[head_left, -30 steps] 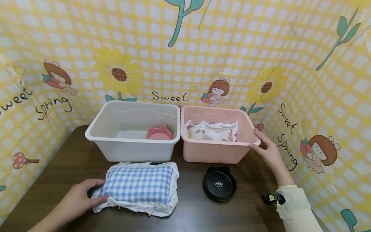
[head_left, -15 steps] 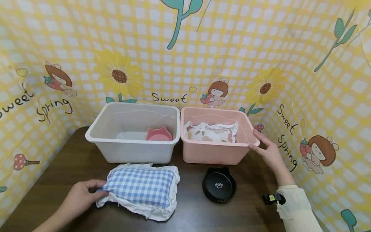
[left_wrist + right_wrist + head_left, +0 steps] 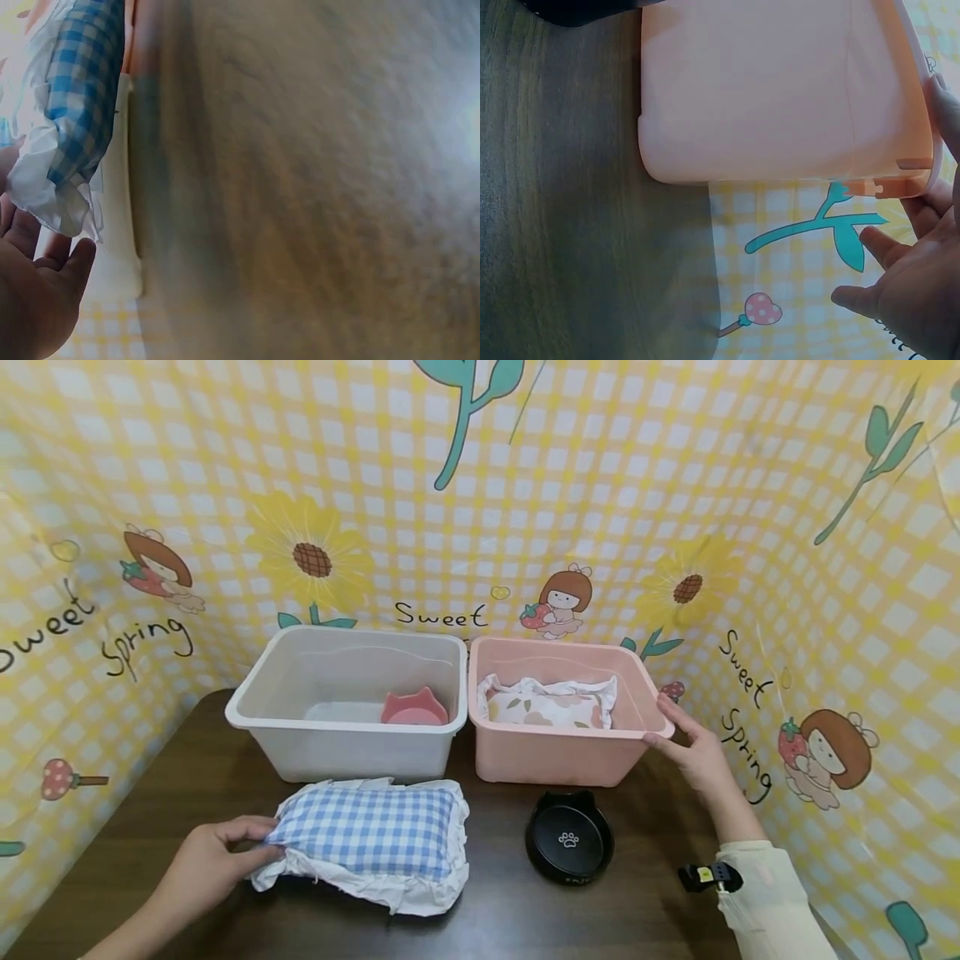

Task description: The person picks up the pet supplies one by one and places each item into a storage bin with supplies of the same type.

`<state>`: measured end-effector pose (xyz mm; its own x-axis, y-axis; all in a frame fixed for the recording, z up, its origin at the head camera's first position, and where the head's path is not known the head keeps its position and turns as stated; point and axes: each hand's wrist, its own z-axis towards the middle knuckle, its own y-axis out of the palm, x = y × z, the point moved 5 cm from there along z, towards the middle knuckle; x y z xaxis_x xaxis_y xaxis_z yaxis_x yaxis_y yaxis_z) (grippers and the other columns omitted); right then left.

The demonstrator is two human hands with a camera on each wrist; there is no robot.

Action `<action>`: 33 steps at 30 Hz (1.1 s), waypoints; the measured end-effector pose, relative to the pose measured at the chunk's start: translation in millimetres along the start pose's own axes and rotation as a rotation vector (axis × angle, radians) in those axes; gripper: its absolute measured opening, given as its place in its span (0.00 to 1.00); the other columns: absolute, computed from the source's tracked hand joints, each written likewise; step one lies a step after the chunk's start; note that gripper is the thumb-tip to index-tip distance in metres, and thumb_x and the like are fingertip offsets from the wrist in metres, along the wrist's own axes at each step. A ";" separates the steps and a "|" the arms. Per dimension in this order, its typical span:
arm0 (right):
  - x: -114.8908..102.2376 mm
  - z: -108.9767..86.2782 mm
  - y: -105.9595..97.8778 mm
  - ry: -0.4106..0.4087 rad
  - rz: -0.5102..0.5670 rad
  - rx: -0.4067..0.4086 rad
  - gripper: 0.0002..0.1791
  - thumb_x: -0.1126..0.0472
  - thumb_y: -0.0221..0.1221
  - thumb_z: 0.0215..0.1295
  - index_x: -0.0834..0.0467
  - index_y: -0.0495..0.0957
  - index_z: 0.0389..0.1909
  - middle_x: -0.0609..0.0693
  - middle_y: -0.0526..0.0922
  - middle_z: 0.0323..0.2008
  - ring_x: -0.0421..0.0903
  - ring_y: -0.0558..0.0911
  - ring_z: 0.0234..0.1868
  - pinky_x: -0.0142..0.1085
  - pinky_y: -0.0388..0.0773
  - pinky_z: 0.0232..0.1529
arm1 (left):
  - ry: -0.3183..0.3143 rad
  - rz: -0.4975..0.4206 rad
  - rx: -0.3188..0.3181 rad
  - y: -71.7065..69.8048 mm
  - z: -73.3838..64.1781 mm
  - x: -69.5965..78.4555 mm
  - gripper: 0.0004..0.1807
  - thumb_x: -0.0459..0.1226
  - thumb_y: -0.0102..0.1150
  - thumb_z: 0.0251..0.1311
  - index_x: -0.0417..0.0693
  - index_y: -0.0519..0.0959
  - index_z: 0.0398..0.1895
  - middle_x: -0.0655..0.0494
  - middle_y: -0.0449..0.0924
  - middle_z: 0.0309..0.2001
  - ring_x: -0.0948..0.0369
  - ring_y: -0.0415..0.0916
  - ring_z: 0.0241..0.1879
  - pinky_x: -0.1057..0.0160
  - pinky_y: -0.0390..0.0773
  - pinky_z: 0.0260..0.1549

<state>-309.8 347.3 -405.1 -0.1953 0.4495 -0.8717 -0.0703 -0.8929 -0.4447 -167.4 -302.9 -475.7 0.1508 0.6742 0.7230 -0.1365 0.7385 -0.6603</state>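
A small blue-and-white gingham pillow (image 3: 367, 828) with a white ruffled border lies in front of the grey bin (image 3: 352, 752). My left hand (image 3: 213, 868) pinches its left end between thumb and fingers; in the left wrist view the ruffle (image 3: 45, 184) hangs over the fingers and that end looks lifted. On the other side, my right hand (image 3: 693, 752) grips the right front corner of the pink bin (image 3: 555, 758), thumb on the front rim and fingers on the side rim. Inside that bin lies a floral pillow (image 3: 547, 708) with a white ruffle.
A black cat-eared bowl (image 3: 570, 837) with a paw print stands on the dark wooden table (image 3: 510, 918) in front of the pink bin. In the grey bin sits a pink cat-eared bowl (image 3: 415, 707). Yellow checked cloth (image 3: 450, 543) walls in the back and sides.
My left hand has closed on the pillow's left end, which has shifted slightly right and tilted. My right hand stays on the pink bin's corner.
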 end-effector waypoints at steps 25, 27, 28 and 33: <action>4.2 4.1 -3.0 0.066 -0.029 -0.033 0.43 0.46 0.68 0.66 0.52 0.62 0.78 0.43 0.60 0.78 0.49 0.54 0.81 0.12 0.63 0.58 | 0.209 -0.196 0.008 -26.9 8.0 75.7 0.10 0.26 0.76 0.50 0.48 0.89 0.33 0.56 0.89 0.41 0.73 0.82 0.47 0.78 0.77 0.47; 4.7 4.3 -2.8 0.067 -0.019 -0.032 0.43 0.46 0.68 0.66 0.52 0.62 0.78 0.43 0.60 0.78 0.48 0.54 0.81 0.13 0.63 0.59 | 0.225 -0.210 0.008 -29.2 10.9 84.1 0.10 0.25 0.76 0.50 0.47 0.90 0.34 0.55 0.89 0.41 0.72 0.82 0.47 0.78 0.77 0.47; 4.7 4.3 -2.6 0.067 -0.015 -0.033 0.43 0.47 0.68 0.66 0.52 0.62 0.78 0.43 0.60 0.78 0.48 0.54 0.81 0.14 0.63 0.60 | 0.235 -0.218 0.007 -30.2 12.7 88.3 0.11 0.25 0.76 0.50 0.46 0.90 0.35 0.54 0.89 0.41 0.72 0.82 0.48 0.78 0.77 0.47; 5.1 4.5 -2.5 0.077 -0.023 -0.033 0.43 0.45 0.68 0.66 0.49 0.62 0.78 0.43 0.59 0.79 0.48 0.53 0.81 0.20 0.64 0.66 | 0.258 -0.264 0.003 -36.9 22.6 110.1 0.10 0.23 0.74 0.52 0.42 0.89 0.36 0.54 0.89 0.41 0.71 0.82 0.48 0.76 0.79 0.45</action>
<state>-315.0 351.7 -407.6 -0.1177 0.4719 -0.8738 -0.0409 -0.8814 -0.4705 -167.9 -255.9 -367.2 0.4232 0.4380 0.7931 -0.0626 0.8874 -0.4567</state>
